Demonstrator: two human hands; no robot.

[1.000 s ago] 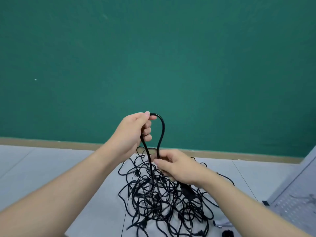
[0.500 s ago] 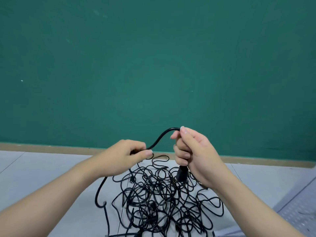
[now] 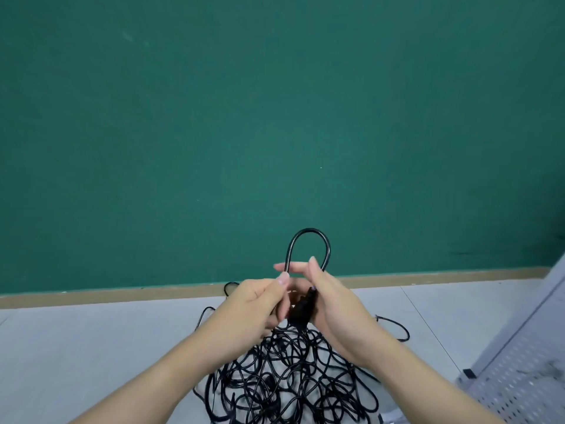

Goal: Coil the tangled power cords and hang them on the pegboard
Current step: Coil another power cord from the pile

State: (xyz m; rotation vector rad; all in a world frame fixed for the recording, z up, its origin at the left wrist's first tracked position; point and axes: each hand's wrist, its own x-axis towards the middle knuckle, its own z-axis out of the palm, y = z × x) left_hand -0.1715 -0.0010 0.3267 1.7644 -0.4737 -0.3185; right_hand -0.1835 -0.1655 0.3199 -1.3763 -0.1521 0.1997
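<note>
Both hands, left hand (image 3: 256, 301) and right hand (image 3: 333, 304), pinch the first cord loop (image 3: 308, 240) arching above their fingertips; the tangle (image 3: 290, 377) hangs below. Next probably another wrap.

A plain dark green wall (image 3: 275, 117) fills most of the view, edged below by a tan baseboard (image 3: 91, 293). The floor (image 3: 76, 347) is pale grey tile with thin seams.

Both hands (image 3: 302, 304) w/ cord loop (image 3: 308, 240)
</note>
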